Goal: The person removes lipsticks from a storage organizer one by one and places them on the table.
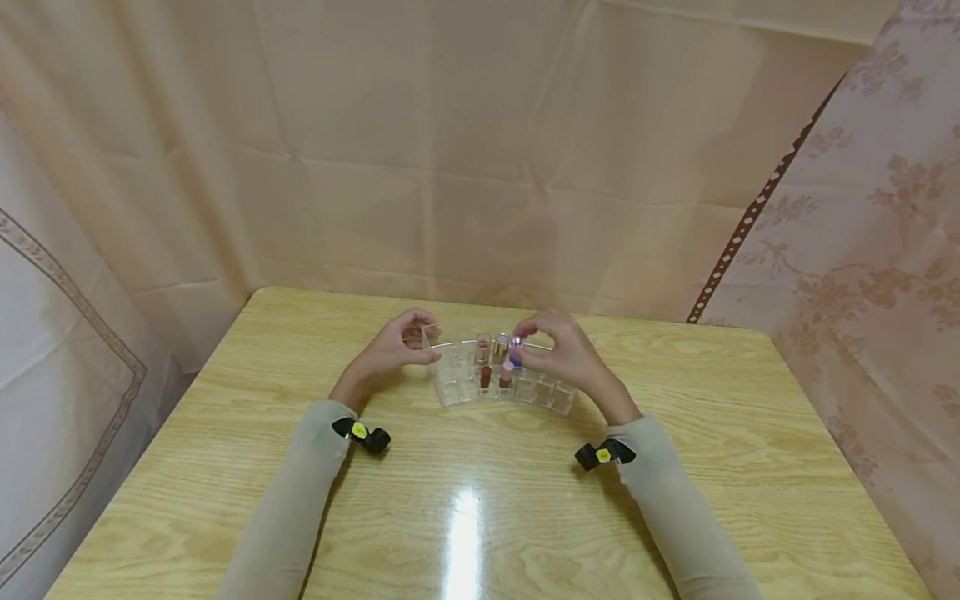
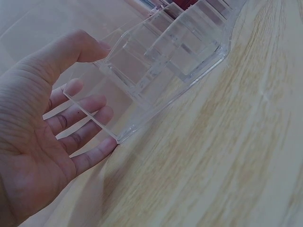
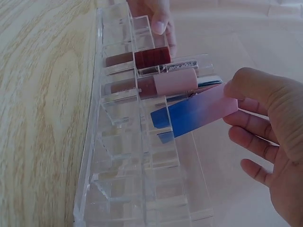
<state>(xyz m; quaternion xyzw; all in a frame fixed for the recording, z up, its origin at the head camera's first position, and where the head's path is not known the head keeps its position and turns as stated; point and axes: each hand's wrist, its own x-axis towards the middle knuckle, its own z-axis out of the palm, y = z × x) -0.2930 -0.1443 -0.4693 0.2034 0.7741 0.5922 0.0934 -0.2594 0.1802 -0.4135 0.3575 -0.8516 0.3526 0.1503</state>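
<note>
A clear plastic lipstick organizer (image 1: 459,393) with stepped compartments stands on the table. My left hand (image 1: 397,342) holds its left end, thumb at the upper edge and fingers around the end wall (image 2: 94,120). Between the thumb and fingers of my right hand (image 1: 564,354) is a blue-to-pink lipstick tube (image 3: 196,112), pinched by its pink end. The tube tilts, its blue end at a back-row compartment; whether it is seated, I cannot tell. Beside it in the front row stand a pink-capped lip gloss (image 3: 175,82) and a dark red-capped tube (image 3: 154,57). Behind them are clear-capped lipsticks (image 1: 483,346).
The organizer stands toward the back of a light wood-grain table (image 1: 405,517). A beige curtain (image 1: 480,167) hangs behind the table, with a flowered cloth (image 1: 870,250) at the right. Black wrist cameras (image 1: 596,455) sit on both sleeves.
</note>
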